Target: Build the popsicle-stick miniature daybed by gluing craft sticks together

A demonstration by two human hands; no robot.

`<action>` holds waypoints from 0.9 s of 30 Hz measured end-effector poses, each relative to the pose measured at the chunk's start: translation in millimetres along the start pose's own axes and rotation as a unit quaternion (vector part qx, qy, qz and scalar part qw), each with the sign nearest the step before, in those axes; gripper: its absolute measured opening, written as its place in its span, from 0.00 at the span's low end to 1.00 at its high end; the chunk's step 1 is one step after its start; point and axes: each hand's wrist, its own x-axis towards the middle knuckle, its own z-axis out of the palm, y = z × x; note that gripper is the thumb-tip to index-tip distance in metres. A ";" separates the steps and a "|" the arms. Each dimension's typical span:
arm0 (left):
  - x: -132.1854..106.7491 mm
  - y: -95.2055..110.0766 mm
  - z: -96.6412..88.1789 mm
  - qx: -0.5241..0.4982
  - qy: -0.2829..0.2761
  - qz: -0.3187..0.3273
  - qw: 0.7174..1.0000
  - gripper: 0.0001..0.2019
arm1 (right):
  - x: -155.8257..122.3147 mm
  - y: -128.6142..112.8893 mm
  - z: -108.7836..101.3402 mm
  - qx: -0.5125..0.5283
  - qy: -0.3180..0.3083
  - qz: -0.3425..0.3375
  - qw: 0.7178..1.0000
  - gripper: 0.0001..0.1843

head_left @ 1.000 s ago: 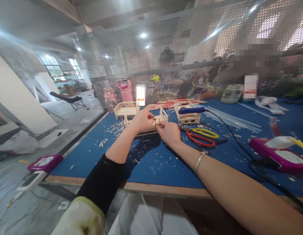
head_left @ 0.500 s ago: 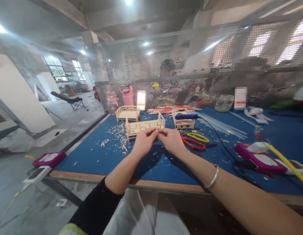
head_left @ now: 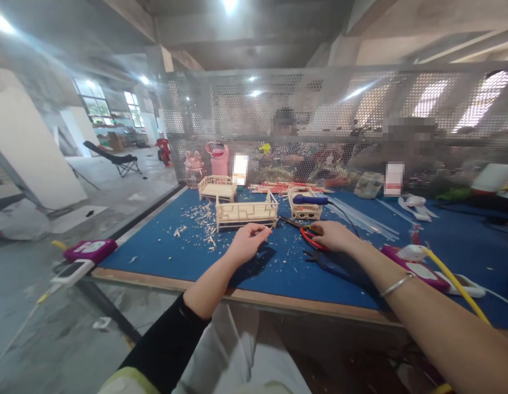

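Note:
My left hand [head_left: 246,244] is closed in a pinch above the table's near half. A tiny pale bit shows at its fingertips, too small to name. To its right, my right hand [head_left: 333,236] is closed around the red-handled scissors [head_left: 308,236], whose dark blades point left, and a shadow falls below them. Just beyond my left hand stands a miniature bamboo-coloured bench [head_left: 247,212] with latticed rails. A similar small bench [head_left: 218,190] is behind it. A third small wooden frame [head_left: 305,210] has a blue-handled corded tool [head_left: 311,200] lying across its top.
Wood chips [head_left: 200,219] litter the blue table [head_left: 155,257]. Red-tipped sticks [head_left: 286,187] and clear plastic strips [head_left: 364,216] lie farther back. A perforated screen [head_left: 237,120] closes the far side, with people behind it. A purple power strip [head_left: 413,269] and yellow cable [head_left: 450,273] are at right.
My hands, fingertips together before, are now apart. The right hand has moved right and taken hold of the scissors from the table; the left stays pinched near its place.

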 end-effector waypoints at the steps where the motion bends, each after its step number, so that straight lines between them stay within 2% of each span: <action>1: 1.6 -2.9 -1.3 0.015 0.009 0.019 1.000 0.10 | 2.4 -2.0 -1.8 -0.002 -0.012 0.001 1.000 0.25; 5: 6.0 -6.7 -3.7 -0.028 0.018 0.032 0.999 0.12 | 4.0 -10.3 -16.1 0.037 -0.032 0.017 0.999 0.34; 10: 2.3 2.5 0.5 -0.177 0.026 0.007 0.984 0.16 | -20.5 -3.0 -29.0 0.163 0.008 0.082 0.983 0.27; 11: -0.1 4.8 2.8 -0.204 0.037 -0.001 0.978 0.17 | -30.7 -1.8 -27.2 0.225 0.018 0.088 0.970 0.27; 13: -6.1 9.3 10.5 -0.256 0.057 -0.012 0.965 0.18 | -55.2 -4.5 -19.2 0.395 0.042 0.086 0.914 0.31; 15: -12.5 14.5 21.7 -0.304 0.066 -0.019 0.950 0.19 | -81.1 -15.2 -8.5 0.491 -0.002 0.077 0.868 0.32; 19: -21.7 27.6 44.0 -0.361 0.093 -0.016 0.928 0.19 | -116.2 -48.4 5.3 0.582 -0.017 0.015 0.813 0.25; 23: -26.3 36.2 52.7 -0.357 0.096 0.014 0.929 0.17 | -119.6 -68.9 5.4 0.649 -0.032 -0.001 0.760 0.25; 27: -30.5 36.7 52.4 -0.313 0.087 0.026 0.945 0.15 | -110.6 -73.8 7.4 0.662 -0.026 -0.023 0.749 0.25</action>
